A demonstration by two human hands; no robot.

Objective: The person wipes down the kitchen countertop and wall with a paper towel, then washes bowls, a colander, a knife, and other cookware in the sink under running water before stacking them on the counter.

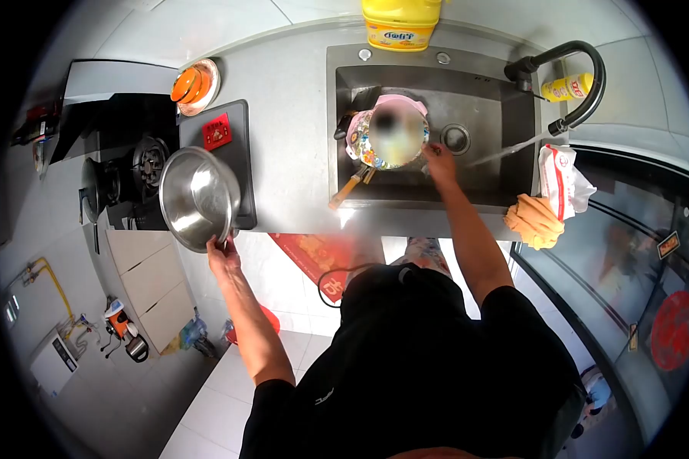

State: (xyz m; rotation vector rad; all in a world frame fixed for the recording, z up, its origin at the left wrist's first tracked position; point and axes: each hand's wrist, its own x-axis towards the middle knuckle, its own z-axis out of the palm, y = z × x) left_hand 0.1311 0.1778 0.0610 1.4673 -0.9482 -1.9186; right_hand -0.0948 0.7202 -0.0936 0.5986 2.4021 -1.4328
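Note:
My left hand point(223, 257) grips the near rim of a stainless steel mixing bowl point(199, 199). This bowl is tilted over the cutting board and holds nothing that I can see. In the sink, a plate with a colourful floral rim point(390, 163) lies on a pink dish point(403, 101). My right hand point(440, 162) is at the plate's right edge, its fingers curled and seemingly pinching the rim. The plate's middle is blurred. A wooden-handled utensil point(349, 190) leans beside the stack, and dark-handled items point(343, 127) lie at its left.
Water runs from the black faucet point(589, 99) into the sink point(497, 172). A yellow jug point(402, 23) stands behind it. At right are a tissue pack point(556, 180) and orange cloth point(536, 220). A red packet point(217, 131) lies on the cutting board point(241, 153); orange bowls point(191, 84) sit behind.

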